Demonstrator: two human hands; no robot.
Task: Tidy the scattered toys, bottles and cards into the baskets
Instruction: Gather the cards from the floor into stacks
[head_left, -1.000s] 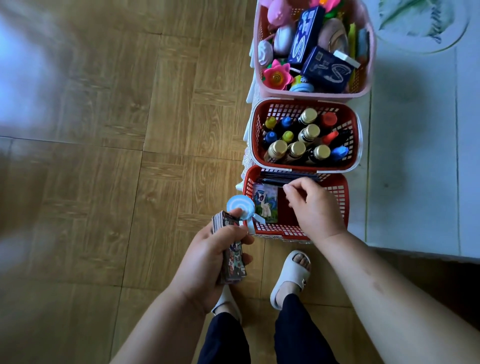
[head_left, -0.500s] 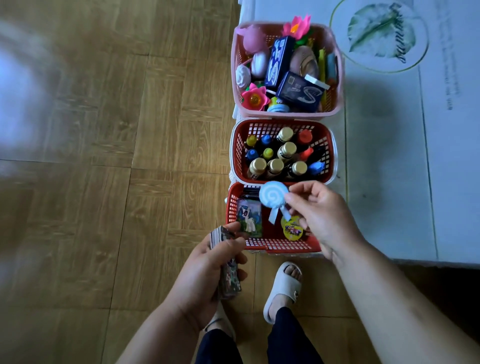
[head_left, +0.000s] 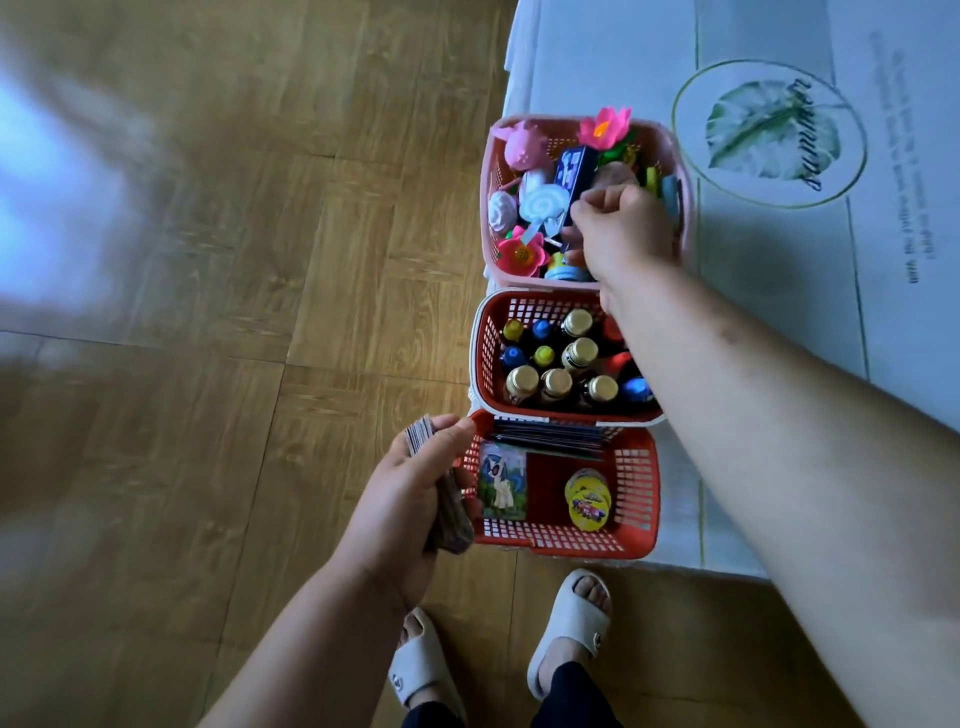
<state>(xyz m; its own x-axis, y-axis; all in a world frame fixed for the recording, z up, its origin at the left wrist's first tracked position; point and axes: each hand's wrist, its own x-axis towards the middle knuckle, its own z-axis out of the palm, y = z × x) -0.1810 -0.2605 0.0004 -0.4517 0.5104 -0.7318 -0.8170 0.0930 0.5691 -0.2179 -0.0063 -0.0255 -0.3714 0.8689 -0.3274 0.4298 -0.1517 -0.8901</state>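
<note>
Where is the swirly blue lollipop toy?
In the head view the lollipop toy sits in the far pink plastic basket, left side, beyond the pink flower toy, stick pinched by the right hand.

The right hand (head_left: 621, 234) covered the near right corner of the pink basket (head_left: 519, 283). Whether its curled fingers pinched the stick of the swirl lollipop toy (head_left: 543, 205) could not be told. Its forearm hid the right side of the middle red basket (head_left: 485, 358). The left hand (head_left: 410, 483) concealed most of the stack of cards (head_left: 420, 435). Small print on the table (head_left: 753, 270) was unreadable. Blur and glare smeared the floor (head_left: 156, 260). Both forearms were cut off by the picture's edges.
</note>
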